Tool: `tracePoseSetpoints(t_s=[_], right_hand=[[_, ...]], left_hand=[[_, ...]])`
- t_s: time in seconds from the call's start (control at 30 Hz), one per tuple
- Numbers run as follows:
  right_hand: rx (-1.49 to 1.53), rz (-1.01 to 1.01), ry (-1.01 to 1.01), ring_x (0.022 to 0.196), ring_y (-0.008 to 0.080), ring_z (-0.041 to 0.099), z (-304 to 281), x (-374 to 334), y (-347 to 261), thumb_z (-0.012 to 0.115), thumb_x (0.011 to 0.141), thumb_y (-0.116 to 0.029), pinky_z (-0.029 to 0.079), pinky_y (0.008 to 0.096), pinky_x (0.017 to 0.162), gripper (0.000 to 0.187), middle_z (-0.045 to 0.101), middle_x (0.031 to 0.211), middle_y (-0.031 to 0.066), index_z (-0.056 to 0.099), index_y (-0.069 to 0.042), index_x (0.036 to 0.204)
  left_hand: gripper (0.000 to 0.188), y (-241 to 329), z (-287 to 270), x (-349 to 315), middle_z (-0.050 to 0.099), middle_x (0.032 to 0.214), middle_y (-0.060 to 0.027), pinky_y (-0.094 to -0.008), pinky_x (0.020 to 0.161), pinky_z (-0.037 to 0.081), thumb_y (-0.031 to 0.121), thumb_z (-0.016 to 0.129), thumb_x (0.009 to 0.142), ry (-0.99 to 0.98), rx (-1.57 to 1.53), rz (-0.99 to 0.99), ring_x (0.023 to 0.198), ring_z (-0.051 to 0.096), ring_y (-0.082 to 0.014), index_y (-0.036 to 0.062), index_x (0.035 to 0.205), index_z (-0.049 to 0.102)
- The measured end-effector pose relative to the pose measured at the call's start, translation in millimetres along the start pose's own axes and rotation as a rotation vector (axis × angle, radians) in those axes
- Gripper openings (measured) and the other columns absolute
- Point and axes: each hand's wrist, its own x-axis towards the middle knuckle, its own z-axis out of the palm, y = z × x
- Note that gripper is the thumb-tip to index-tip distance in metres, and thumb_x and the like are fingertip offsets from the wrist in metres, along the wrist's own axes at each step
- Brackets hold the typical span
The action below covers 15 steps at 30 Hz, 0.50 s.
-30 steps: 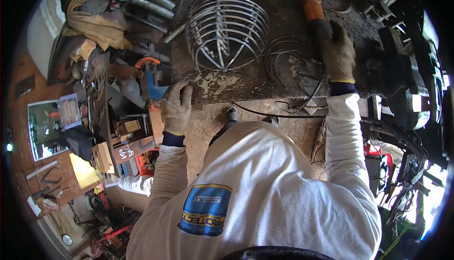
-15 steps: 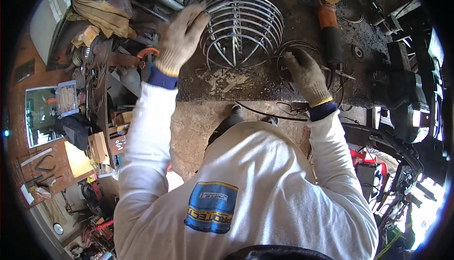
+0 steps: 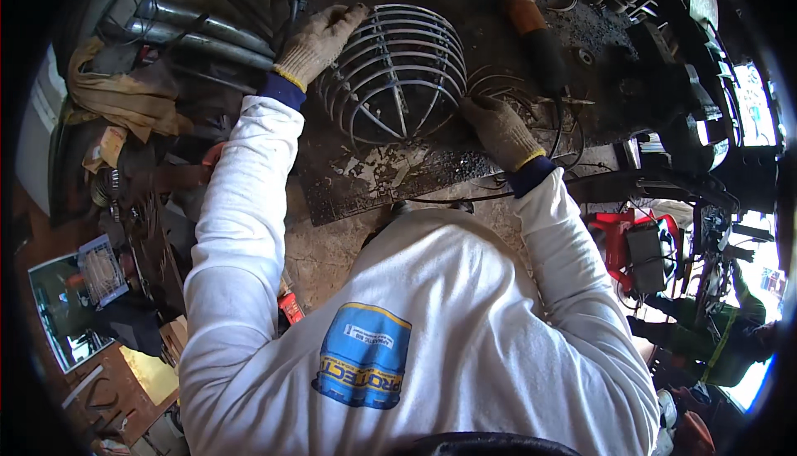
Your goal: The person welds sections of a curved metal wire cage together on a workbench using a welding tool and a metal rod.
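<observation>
A cage of curved metal rods (image 3: pixel 407 68), rounded and ribbed, lies on the dark metal workbench (image 3: pixel 349 195) in front of me. My left hand (image 3: pixel 322 47), in a beige knit glove, is closed at the cage's upper left rim. At the lower right rim is my right hand (image 3: pixel 502 131), gloved too, with its fingers curled against a rod; its fingertips are partly hidden. Just right of the cage, beyond my right hand, lie several thin bent rods (image 3: pixel 502 82).
An angle grinder (image 3: pixel 535 33) with a tan disc lies at the back right, its cable trailing toward me. Metal pipes (image 3: pixel 195 41) and a brown cloth (image 3: pixel 116 91) are at the left. A person in dark green (image 3: pixel 730 323) is at the far right.
My right hand has moved left from the bent rods to the cage's rim. My left hand has closed at the cage's upper left. The whole view has turned slightly.
</observation>
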Motion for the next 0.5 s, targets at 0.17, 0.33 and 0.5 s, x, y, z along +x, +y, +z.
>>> tracePoseSetpoints(t_s=[0.17, 0.33, 0.5], right_hand=[[-0.166, 0.003, 0.059, 0.104, 0.0356, 0.065, -6.6, -11.1, -7.3, 0.053, 0.096, -0.035, 0.05, 0.0392, 0.089, 0.04, 0.07, 0.107, 0.0201, 0.067, -0.005, 0.118], [-0.422, -0.076, 0.462, 0.103, 0.0361, 0.065, -13.7, -45.4, -0.3, 0.06, 0.092, -0.035, 0.051, 0.0447, 0.086, 0.033, 0.069, 0.111, 0.0177, 0.069, -0.012, 0.114], [-0.648, -0.212, 0.492, 0.1, 0.0362, 0.065, -17.1, -78.0, 14.2, 0.069, 0.086, -0.032, 0.052, 0.0457, 0.084, 0.032, 0.067, 0.11, 0.0124, 0.07, -0.017, 0.114]], left_hand=[[0.051, -23.2, 4.1, 3.9, 0.071, 0.105, -0.0067, -0.0328, 0.091, 0.048, 0.053, 0.053, 0.098, 0.077, 0.022, 0.048, 0.102, 0.064, -0.0219, 0.0101, 0.121, 0.065], [0.043, -26.2, -2.9, -14.0, 0.072, 0.102, -0.0108, -0.0351, 0.083, 0.053, 0.05, 0.057, 0.096, 0.211, 0.109, 0.182, 0.094, 0.068, -0.0252, 0.014, 0.118, 0.066], [0.033, -27.6, -26.3, -61.9, 0.073, 0.102, -0.013, -0.0334, 0.078, 0.056, 0.034, 0.065, 0.096, 0.441, -0.02, 0.313, 0.092, 0.071, -0.0235, 0.0089, 0.117, 0.066]])
